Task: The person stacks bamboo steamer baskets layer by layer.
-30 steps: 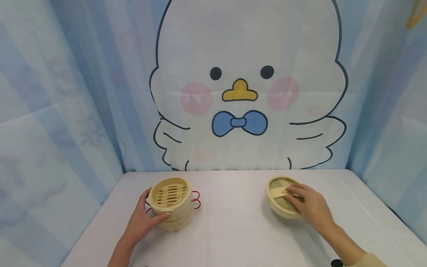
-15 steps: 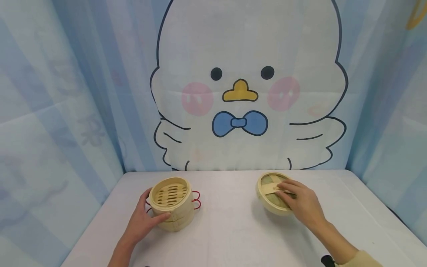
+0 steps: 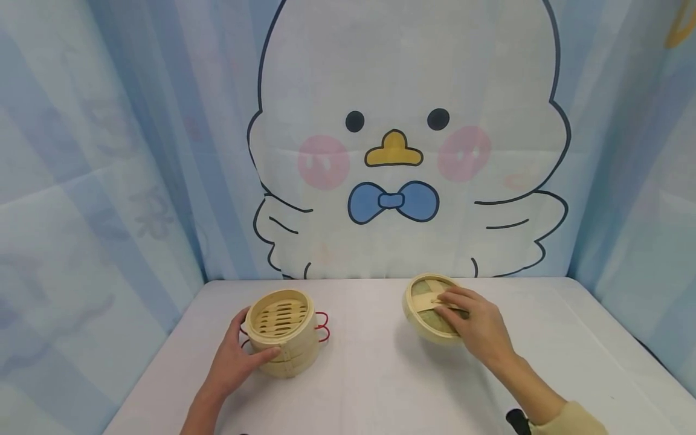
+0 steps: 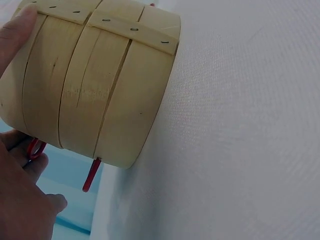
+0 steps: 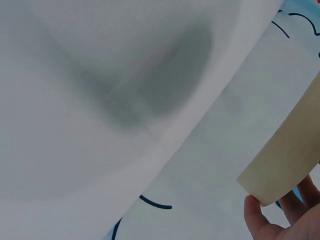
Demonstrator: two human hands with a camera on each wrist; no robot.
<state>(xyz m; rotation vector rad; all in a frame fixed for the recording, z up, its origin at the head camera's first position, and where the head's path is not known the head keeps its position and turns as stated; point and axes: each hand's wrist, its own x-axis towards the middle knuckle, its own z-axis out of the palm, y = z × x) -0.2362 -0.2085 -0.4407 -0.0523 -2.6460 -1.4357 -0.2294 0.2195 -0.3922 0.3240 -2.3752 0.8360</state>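
A two-tier bamboo steamer (image 3: 290,347) with a slatted top and red side loops stands on the left of the table. My left hand (image 3: 231,359) grips it from the left, thumb across the front and fingers round the far side. In the left wrist view the stacked steamer (image 4: 95,85) rests on the white cloth. On the right, my right hand (image 3: 481,323) pinches the round bamboo lid (image 3: 424,302) by the handle on its top. The lid hangs tilted above the table; in the right wrist view the lid's rim (image 5: 287,150) shows well apart from its shadow on the cloth.
White cloth covers the table (image 3: 370,386). A pale blue curtain (image 3: 109,181) with a cartoon bird stands behind it and along both sides. The black strap (image 3: 518,421) shows at my right wrist.
My right hand has carried the lid left and upward, toward the steamer. The left hand and the steamer stay where they were.
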